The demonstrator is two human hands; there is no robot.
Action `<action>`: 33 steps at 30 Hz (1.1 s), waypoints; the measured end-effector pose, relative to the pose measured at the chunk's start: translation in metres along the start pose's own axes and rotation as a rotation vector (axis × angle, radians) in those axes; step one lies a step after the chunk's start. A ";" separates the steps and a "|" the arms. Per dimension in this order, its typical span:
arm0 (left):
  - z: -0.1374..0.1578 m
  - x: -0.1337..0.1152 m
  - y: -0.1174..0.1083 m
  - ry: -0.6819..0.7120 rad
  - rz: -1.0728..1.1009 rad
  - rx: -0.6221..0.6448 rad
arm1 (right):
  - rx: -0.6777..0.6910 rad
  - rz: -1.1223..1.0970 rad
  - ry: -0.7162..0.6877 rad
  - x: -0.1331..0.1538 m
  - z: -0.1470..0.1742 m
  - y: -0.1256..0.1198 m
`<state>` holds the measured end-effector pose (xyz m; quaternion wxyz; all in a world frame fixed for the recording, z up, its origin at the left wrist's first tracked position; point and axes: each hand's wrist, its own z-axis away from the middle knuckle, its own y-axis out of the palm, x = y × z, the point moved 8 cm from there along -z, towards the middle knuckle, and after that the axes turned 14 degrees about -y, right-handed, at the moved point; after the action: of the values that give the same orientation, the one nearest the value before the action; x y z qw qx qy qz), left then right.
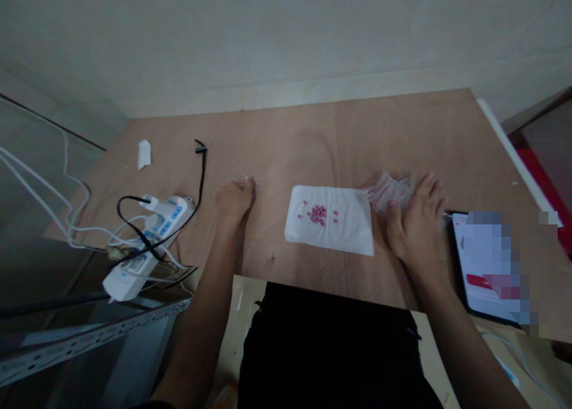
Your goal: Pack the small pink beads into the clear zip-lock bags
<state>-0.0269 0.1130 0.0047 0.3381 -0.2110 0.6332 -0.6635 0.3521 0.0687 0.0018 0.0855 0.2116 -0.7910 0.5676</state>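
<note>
My left hand (pixel 233 203) is closed in a pinch on a small clear zip bag (pixel 258 183), whose edge sticks out past the thumb. On the right, my right hand (pixel 415 221) has its fingers stretched out, slightly blurred, beside a loose pile of clear zip bags (pixel 379 189) with red stripes. Its thumb and palm overlap the near part of the pile; whether they press on it I cannot tell. Between the hands lies a white sheet (pixel 353 230). Small pinkish-red beads or beans (pixel 319 215) form a cluster on it, with several scattered around.
A white power strip (pixel 167 221) with plugs and tangled cables occupies the table's left edge. A black cable end (pixel 202 150) and a white scrap (pixel 144 154) lie behind it. At the right is a tablet (pixel 478 266), its screen partly blurred. The wall borders the wooden table's (pixel 268 141) far edge.
</note>
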 end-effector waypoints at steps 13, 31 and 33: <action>-0.002 0.004 -0.001 0.117 0.041 0.107 | -0.084 -0.044 -0.007 0.003 0.003 -0.013; 0.150 -0.039 -0.075 0.655 0.682 0.357 | 0.131 -1.172 0.006 0.150 -0.017 -0.004; 0.157 -0.044 -0.073 0.729 0.633 0.370 | 0.176 -1.235 0.053 0.147 -0.015 0.001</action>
<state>0.1014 0.0326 0.1001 0.3112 0.2992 0.6146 -0.6602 0.2192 0.0476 0.0613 0.3998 0.6219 -0.4706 0.4817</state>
